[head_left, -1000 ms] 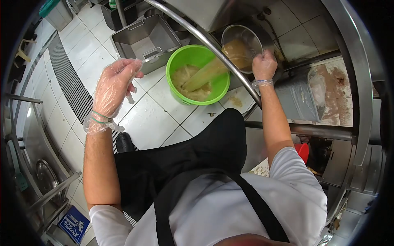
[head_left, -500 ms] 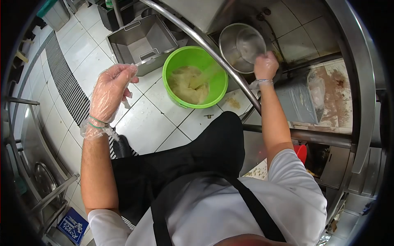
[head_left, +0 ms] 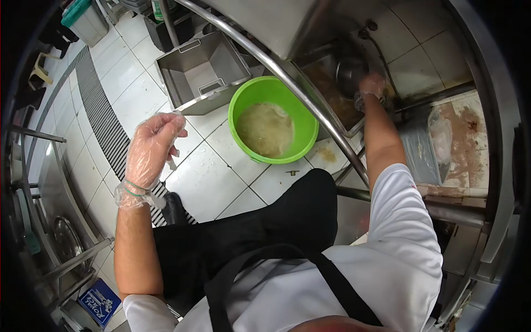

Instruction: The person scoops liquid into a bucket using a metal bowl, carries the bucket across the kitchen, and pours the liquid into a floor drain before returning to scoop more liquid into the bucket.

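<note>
My right hand (head_left: pixel 373 84), in a clear plastic glove, is closed on a round metal bowl (head_left: pixel 350 73) low over a metal tank (head_left: pixel 325 83) of brownish liquid, behind the steel rail. Shadow and blur hide part of the bowl. My left hand (head_left: pixel 155 149), gloved too, is raised in the air left of the green tub, fingers curled together; what they hold, if anything, is too small to name. Cloudy yellowish liquid (head_left: pixel 266 130) lies in the green tub (head_left: pixel 310 135) on the tiled floor.
A curved steel rail (head_left: pixel 271 65) runs between the tub and the tank. An empty metal bin (head_left: pixel 204 69) with wire handles stands behind the tub. A grated drain (head_left: pixel 102 108) crosses the floor at left. At right lies a plastic-covered grey container (head_left: pixel 421 152).
My right hand has carried the bowl away from the tub, down into the tank. The stream into the tub has stopped. The view has shifted slightly; my left hand keeps its pose.
</note>
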Demonstrator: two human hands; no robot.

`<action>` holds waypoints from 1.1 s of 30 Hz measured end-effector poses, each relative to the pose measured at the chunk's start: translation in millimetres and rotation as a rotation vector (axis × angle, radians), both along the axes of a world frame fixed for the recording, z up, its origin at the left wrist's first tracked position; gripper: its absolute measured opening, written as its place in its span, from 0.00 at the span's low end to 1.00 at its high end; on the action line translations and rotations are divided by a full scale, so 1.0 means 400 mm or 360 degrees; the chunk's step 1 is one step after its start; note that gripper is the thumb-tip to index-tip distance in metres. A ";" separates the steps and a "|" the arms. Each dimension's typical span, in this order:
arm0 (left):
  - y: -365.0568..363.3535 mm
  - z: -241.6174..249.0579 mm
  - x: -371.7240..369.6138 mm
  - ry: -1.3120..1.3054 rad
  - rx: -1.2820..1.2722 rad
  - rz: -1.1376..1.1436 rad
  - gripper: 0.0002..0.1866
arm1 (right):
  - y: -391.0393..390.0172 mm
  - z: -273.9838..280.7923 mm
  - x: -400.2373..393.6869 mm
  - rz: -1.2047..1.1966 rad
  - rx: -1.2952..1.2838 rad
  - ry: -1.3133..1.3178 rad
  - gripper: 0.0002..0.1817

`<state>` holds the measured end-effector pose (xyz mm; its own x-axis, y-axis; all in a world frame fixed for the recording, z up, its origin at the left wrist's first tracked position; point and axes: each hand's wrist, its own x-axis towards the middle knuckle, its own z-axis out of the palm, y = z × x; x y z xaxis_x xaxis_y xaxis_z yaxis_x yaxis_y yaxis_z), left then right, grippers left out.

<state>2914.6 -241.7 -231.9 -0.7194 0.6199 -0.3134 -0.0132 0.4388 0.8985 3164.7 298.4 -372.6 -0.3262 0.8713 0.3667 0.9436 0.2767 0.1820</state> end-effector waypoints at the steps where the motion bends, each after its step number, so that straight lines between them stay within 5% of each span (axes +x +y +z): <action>1: 0.002 -0.002 0.002 -0.0014 -0.0005 0.0007 0.18 | -0.056 0.020 -0.010 0.0061 0.0058 0.0090 0.12; 15: -0.005 -0.034 -0.004 -0.0006 -0.0103 0.0058 0.17 | -0.043 -0.181 -0.104 0.0108 -0.0442 0.0244 0.12; 22: -0.016 -0.018 0.005 -0.0036 -0.0065 0.0102 0.17 | 0.035 -0.311 -0.074 0.0433 -0.0575 0.0445 0.15; 24: -0.020 -0.013 0.005 -0.0046 -0.0080 0.0109 0.17 | 0.109 -0.353 -0.047 0.0441 -0.0714 -0.0538 0.16; 28: -0.025 -0.001 0.002 -0.0064 -0.0079 0.0093 0.18 | 0.172 -0.398 0.019 0.0438 -0.0755 -0.0492 0.16; 30: -0.026 0.003 0.002 -0.0064 -0.0045 0.0093 0.18 | 0.062 -0.306 0.005 -0.0350 -0.1111 0.0827 0.16; 33: -0.030 0.011 -0.001 -0.0062 -0.0041 0.0085 0.18 | -0.003 -0.240 -0.002 -0.0256 -0.1355 0.1241 0.16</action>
<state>2914.2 -253.8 -227.6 -0.7384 0.5721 -0.3569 -0.0719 0.4595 0.8853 3163.9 297.2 -468.7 -0.1334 0.9433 -0.3040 0.7533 -0.1028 -0.6496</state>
